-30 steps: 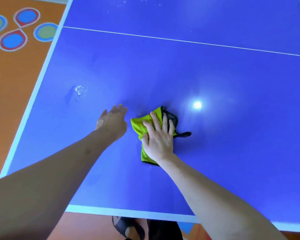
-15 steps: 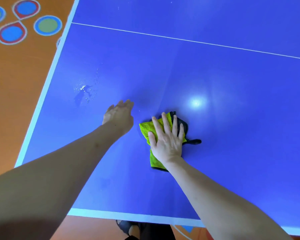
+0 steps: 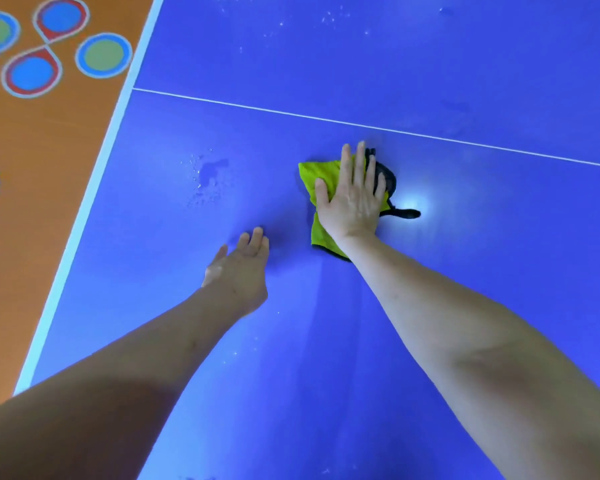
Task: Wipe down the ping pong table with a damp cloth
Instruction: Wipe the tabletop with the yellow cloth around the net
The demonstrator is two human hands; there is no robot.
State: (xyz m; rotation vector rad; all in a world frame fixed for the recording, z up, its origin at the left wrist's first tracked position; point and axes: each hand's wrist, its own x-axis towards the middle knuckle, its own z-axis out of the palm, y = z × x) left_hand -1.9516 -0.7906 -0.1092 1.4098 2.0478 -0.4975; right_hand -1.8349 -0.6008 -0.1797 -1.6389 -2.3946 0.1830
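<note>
pressing flat on the yellow-green cloth (image 3: 321, 178), the right hand (image 3: 352, 199) lies palm down with its fingers straight and spread, not curled around anything; it bears on the fabric rather than clasping it. the cloth sits crumpled on the blue ping pong table (image 3: 465, 271), a little short of the thin white line (image 3: 361, 124) that crosses the surface from left to right. part of the cloth shows to the left of the hand and below the wrist, and a dark edge or backing of it pokes out on the right side, ending in a small dark tail (image 3: 404, 213) that lies on the tabletop. just beyond that tail a bright glare spot (image 3: 413, 204) shines on the blue surface. the left hand (image 3: 239, 268) rests on the table nearer the person and to the left of the cloth, well clear of it; its fingers are extended and loosely together, holding nothing, though whether the palm touches the surface cannot be told. both forearms are bare and reach in from the bottom of the view. a patch of water droplets (image 3: 205, 178) sits on the table to the left of the cloth, between it and the white border stripe (image 3: 94, 188) along the table's left edge. more fine specks of water are scattered past the white line, toward the far side. beyond the left edge lies an orange floor (image 3: 32, 237) painted with coloured circles (image 3: 103, 55) in blue, green and red.
</note>
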